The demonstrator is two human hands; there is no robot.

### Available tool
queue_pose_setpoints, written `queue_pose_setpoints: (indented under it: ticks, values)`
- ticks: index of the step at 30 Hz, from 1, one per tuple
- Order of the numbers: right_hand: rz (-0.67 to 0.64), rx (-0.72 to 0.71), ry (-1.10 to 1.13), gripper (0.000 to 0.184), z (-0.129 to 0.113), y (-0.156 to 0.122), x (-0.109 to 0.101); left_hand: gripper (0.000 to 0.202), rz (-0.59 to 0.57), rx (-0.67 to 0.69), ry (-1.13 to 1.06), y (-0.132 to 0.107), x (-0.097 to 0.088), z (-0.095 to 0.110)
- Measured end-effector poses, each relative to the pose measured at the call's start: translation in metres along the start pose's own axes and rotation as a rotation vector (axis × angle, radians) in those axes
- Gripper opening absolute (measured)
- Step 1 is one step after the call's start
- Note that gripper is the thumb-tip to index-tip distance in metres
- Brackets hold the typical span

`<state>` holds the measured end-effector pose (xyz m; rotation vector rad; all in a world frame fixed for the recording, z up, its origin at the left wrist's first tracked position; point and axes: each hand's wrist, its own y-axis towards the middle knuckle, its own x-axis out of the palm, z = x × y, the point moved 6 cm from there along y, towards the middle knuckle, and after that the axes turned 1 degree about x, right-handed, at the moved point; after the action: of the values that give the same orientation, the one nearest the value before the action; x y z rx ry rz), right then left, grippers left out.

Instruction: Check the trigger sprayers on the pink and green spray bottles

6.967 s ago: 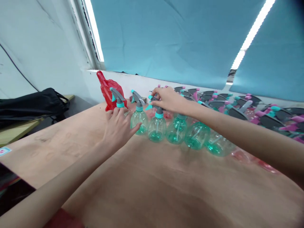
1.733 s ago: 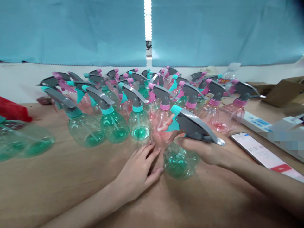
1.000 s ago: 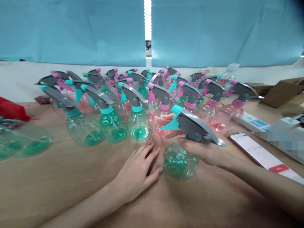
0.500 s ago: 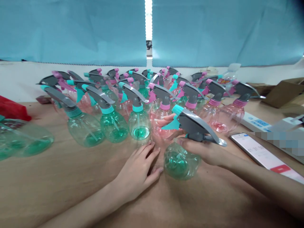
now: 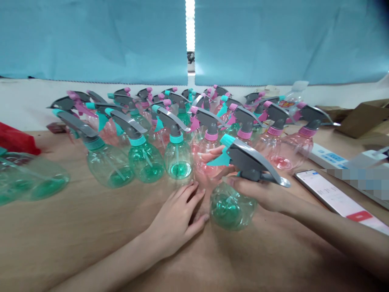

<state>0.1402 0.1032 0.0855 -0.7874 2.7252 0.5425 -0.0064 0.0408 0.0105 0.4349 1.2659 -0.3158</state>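
Note:
My right hand [image 5: 261,191] is closed round the neck of a green spray bottle [image 5: 231,207] with a grey and teal trigger head [image 5: 247,161], held tilted just above the wooden table [image 5: 91,227]. Two of its fingers reach past the teal nozzle. My left hand [image 5: 179,219] lies flat and open on the table just left of that bottle, fingers stretched toward a row of green spray bottles [image 5: 144,158]. Behind them stand several pink spray bottles [image 5: 275,142] and more green ones.
A phone [image 5: 337,199] lies on the table at the right, beside white boxes [image 5: 349,166]. Green bottles [image 5: 33,182] lie at the far left near a red bag [image 5: 15,142]. Brown cardboard [image 5: 361,117] sits at the back right under blue blinds.
Seven seconds ago both hands were at a bottle row beside the red bag; now the view faces the main group. In the last second the held bottle has barely moved.

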Motion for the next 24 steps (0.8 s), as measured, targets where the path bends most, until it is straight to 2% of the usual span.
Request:
queue_pose_setpoints:
  ticks: [8,14,24]
  values:
    - [-0.022,0.003,-0.006,0.028,-0.0009,-0.0006,0.0005,0.052,-0.006,0.002,0.0,0.0008,-0.0015,0.0008]
    - [-0.012,0.016,-0.024,0.036,0.0022,-0.0022,-0.0014,0.051,-0.014,0.003,0.012,0.0007,-0.0005,0.0008]
    - [-0.02,0.016,-0.018,0.029,-0.0015,0.0004,-0.0007,0.052,-0.004,0.009,0.009,0.0002,-0.0001,0.0005]
